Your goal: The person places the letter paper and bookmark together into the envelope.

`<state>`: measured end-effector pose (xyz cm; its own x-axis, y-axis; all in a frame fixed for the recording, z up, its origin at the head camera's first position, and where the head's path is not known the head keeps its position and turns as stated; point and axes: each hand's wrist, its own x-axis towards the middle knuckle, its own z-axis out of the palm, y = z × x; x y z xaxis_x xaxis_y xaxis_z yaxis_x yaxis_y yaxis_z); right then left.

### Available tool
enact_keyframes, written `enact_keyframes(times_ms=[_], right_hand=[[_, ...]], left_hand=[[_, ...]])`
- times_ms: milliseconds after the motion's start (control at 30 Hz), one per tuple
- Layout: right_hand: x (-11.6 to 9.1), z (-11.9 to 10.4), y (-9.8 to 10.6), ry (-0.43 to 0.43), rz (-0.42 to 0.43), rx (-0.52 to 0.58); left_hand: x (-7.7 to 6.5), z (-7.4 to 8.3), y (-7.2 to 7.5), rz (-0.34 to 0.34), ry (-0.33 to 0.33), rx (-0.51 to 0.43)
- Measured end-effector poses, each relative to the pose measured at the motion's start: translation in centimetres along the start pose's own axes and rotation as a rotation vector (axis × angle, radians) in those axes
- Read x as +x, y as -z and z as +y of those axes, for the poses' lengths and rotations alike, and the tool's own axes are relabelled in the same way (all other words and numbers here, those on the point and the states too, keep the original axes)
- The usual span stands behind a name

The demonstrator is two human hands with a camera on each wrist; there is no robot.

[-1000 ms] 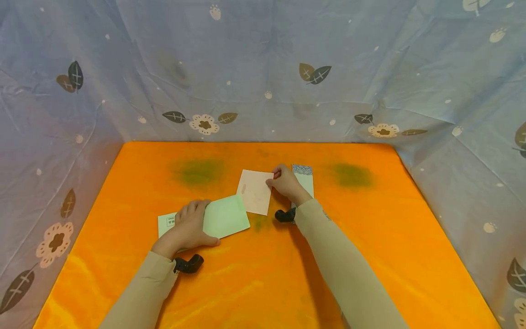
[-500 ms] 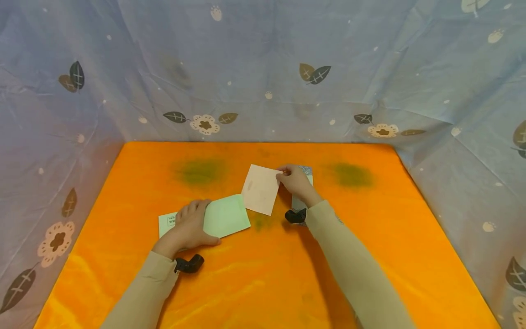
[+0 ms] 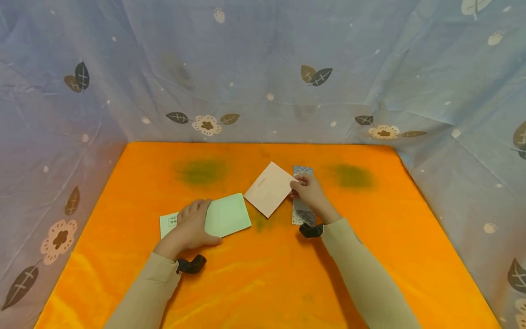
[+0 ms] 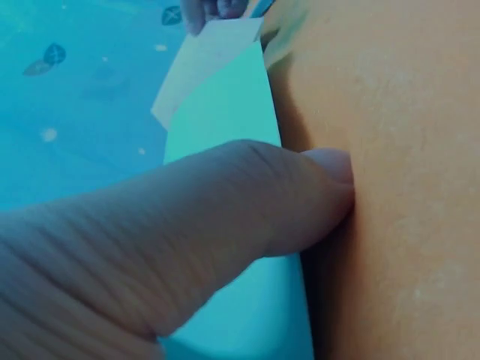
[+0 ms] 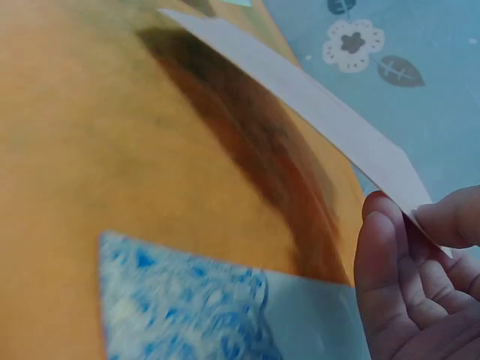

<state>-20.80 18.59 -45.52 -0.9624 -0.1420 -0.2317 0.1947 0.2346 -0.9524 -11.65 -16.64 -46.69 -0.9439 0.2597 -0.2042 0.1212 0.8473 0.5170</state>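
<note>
My left hand [image 3: 190,230] grips a light green envelope [image 3: 227,215] across its width, fingers over the far edge and thumb over the near edge. A small printed box marks the envelope's left end. In the left wrist view, the thumb [image 4: 247,195] crosses the raised envelope, with shadow below its edge. My right hand [image 3: 314,195] pinches a pale pink card [image 3: 270,189] by its right corner, between thumb and fingers. The card is tilted above the table, its left corner close to the envelope's right end. Whether they touch is unclear.
A long pale strip with blue speckled ends [image 3: 304,217] lies on the table below the right hand, partly covered by it. Orange cloth [image 3: 255,283] covers the table. A patterned grey-blue curtain [image 3: 263,68] rises behind and at both sides.
My right hand has moved right and slightly nearer, drawing the pink card along and turning it until it stands cornerwise. The left hand and the envelope have stayed almost in place.
</note>
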Motion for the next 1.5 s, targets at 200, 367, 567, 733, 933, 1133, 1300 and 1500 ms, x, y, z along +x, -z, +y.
enact_keyframes(times_ms=[200,367,567,733,933,1133,1300,1500], right_hand=[[-1.1,0.8,0.1,-0.033,0.049,0.121],[-1.9,1.1,-0.4,-0.049,0.066,0.182],[-2.4,1.3,-0.7,-0.027,0.074,0.189],[-2.6,1.5,-0.9,-0.019,0.062,0.201],[-2.8,1.4,-1.1,-0.010,0.063,0.185],[-3.0,1.2,-1.1,-0.010,0.052,0.207],[-3.2,1.4,-1.3,-0.015,0.016,0.227],[-3.4,1.6,-1.3,0.013,-0.006,0.207]], left_hand=[[-0.2,0.1,0.1,0.006,-0.014,0.026],[-0.2,0.3,0.1,0.026,-0.034,0.033],[0.0,0.5,0.0,0.078,-0.049,0.005],[0.1,0.6,-0.3,0.083,-0.033,-0.018],[0.3,0.7,-0.3,0.091,-0.033,-0.024],[0.3,0.9,-0.2,0.077,-0.028,-0.026],[0.4,0.9,-0.3,0.084,-0.030,-0.029],[0.5,1.0,-0.3,0.093,-0.033,-0.029]])
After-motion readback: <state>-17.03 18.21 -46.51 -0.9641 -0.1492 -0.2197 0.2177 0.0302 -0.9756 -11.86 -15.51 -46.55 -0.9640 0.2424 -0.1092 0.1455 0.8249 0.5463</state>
